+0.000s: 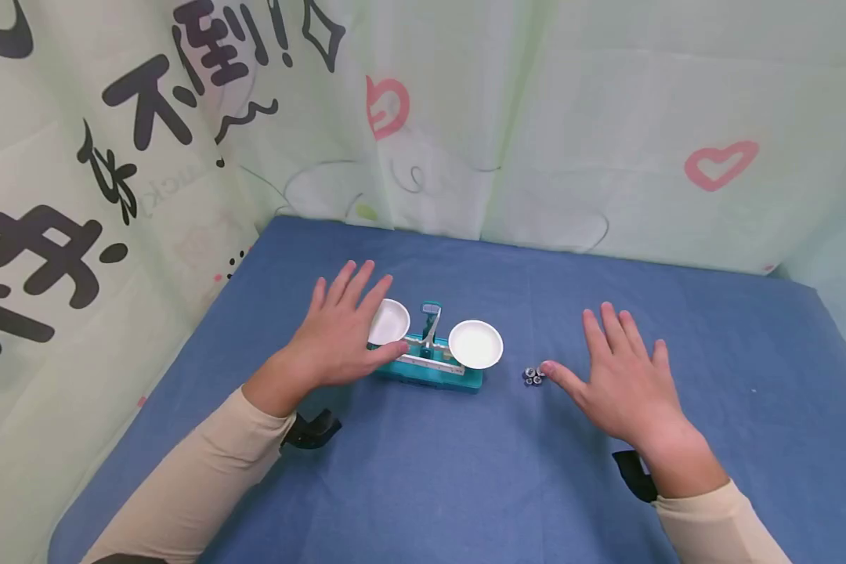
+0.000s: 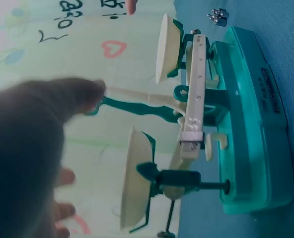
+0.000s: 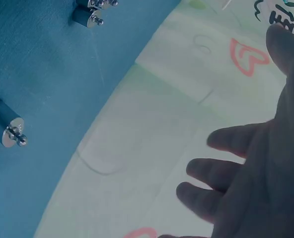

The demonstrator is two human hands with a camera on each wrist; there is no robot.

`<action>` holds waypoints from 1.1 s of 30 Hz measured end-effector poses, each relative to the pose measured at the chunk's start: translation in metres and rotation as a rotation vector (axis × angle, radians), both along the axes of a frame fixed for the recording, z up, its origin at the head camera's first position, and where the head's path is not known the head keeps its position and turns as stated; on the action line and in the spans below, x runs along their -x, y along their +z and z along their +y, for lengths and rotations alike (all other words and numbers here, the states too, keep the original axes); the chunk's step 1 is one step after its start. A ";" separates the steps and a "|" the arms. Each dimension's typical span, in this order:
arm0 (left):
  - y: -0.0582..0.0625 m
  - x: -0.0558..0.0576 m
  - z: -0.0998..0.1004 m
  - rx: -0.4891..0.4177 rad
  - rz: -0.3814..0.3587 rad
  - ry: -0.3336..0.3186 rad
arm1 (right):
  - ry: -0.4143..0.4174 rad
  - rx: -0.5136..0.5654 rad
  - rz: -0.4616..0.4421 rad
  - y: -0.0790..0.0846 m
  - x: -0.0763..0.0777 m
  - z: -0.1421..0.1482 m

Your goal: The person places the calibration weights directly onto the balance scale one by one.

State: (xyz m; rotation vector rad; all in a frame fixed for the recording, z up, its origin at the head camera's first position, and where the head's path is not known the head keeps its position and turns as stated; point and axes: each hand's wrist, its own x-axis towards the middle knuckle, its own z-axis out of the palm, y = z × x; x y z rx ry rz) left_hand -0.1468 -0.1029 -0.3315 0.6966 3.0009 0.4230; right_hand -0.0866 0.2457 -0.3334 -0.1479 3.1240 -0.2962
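A teal plastic balance with round white pans stood on the blue cloth-covered table, small silvery metal weights just beyond its right end. Over its left side I held the left hand, fingers spread and released, contact impossible to tell; the right hand, likewise grasping nothing, hung near the weights. In my judgement, their knobs suited a light fingertip pinch, sparing the pans a jolt.

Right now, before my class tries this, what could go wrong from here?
The left hand, spread close to the nearer white pan, might knock the balance scale. The right hand might scatter the clustered metal weights close by. The single weight set apart could be overlooked.
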 end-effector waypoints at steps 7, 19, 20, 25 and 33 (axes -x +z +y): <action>-0.014 0.003 -0.014 -0.286 -0.055 -0.043 | 0.028 0.089 0.060 -0.003 -0.001 0.001; -0.051 0.003 -0.044 -0.518 -0.286 0.052 | 0.050 0.373 -0.048 -0.015 -0.003 0.005; -0.055 0.003 -0.046 -0.529 -0.307 0.056 | 0.052 0.390 -0.046 -0.017 -0.003 0.006; -0.070 0.005 -0.055 -0.558 -0.392 0.082 | 0.039 0.416 -0.041 -0.023 -0.003 0.009; -0.085 0.008 -0.049 -0.609 -0.396 0.160 | 0.016 0.397 -0.053 -0.034 0.001 0.009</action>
